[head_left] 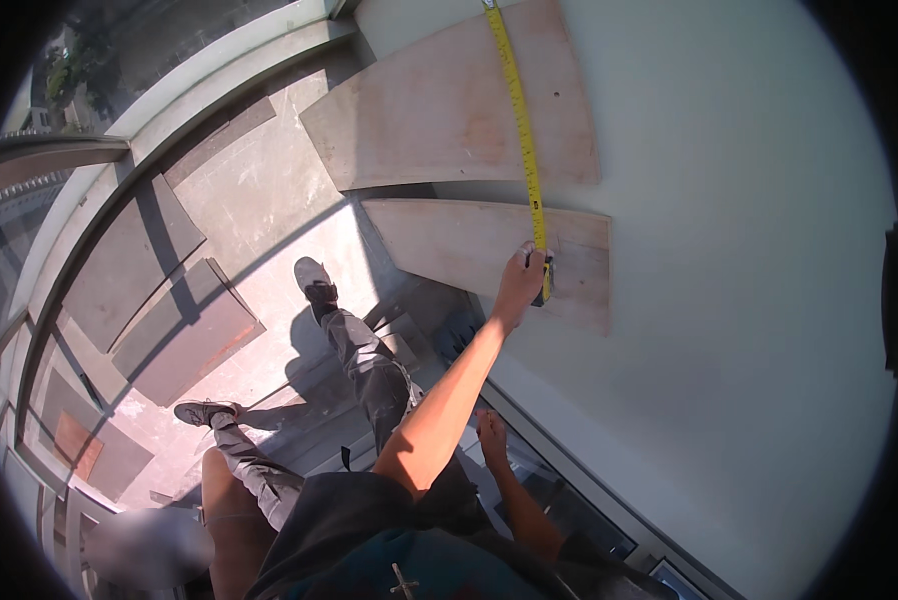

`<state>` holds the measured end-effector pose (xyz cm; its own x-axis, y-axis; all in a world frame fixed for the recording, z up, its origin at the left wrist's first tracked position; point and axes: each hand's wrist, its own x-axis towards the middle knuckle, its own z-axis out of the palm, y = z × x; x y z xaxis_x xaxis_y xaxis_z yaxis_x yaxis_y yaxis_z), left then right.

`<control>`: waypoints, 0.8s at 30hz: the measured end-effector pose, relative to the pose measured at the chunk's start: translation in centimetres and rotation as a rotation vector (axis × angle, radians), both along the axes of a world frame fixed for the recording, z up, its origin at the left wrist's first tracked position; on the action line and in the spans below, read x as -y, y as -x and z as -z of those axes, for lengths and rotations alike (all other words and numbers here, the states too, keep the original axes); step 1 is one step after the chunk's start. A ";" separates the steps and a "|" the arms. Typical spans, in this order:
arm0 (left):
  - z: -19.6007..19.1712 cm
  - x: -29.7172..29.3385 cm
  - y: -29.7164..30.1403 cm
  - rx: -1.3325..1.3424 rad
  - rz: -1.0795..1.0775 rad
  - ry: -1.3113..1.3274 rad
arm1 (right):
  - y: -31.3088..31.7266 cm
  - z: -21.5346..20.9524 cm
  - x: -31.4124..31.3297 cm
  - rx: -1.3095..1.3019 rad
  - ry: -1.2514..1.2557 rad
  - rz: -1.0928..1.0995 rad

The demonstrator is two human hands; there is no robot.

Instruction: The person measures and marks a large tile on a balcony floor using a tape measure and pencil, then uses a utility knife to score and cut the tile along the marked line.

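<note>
Pinching the tape measure (525, 150) against plywood, left hand (521, 283); right hand (491, 436) below

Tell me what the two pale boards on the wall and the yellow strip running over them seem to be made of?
The upper board and lower board look like bare plywood: pale, matt, faint grain, unpainted. The yellow strip seems a thin metal measuring tape, glossy with dark marks; plastic is possible. The left hand holds its dark case against the lower board.
</note>
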<state>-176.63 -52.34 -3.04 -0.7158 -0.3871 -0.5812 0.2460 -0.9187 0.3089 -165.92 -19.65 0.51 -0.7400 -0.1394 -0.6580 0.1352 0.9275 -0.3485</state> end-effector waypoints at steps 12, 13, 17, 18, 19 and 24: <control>0.7 -0.5 1.3 -0.035 0.095 0.051 | -0.1 1.5 0.1 0.015 0.012 -0.051; 0.6 -0.4 1.4 -0.032 0.084 0.045 | -0.1 1.6 0.1 0.021 0.022 -0.039; 0.5 -0.4 1.7 -0.057 0.099 -0.008 | -0.7 1.1 0.2 0.012 -0.001 -0.020; 0.7 -0.3 1.9 -0.066 0.109 -0.019 | -0.7 1.2 0.4 0.008 -0.012 -0.030; 0.8 -0.2 2.1 -0.057 0.098 -0.001 | -0.6 1.3 0.7 0.019 0.002 -0.018; 1.0 0.0 2.1 -0.053 0.105 0.045 | -0.3 1.5 0.1 -0.003 0.050 -0.050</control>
<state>-178.69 -52.38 -4.01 -0.7828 -0.3337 -0.5252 0.1665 -0.9256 0.3399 -165.61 -19.77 -0.99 -0.7334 -0.2088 -0.6469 0.0882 0.9144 -0.3952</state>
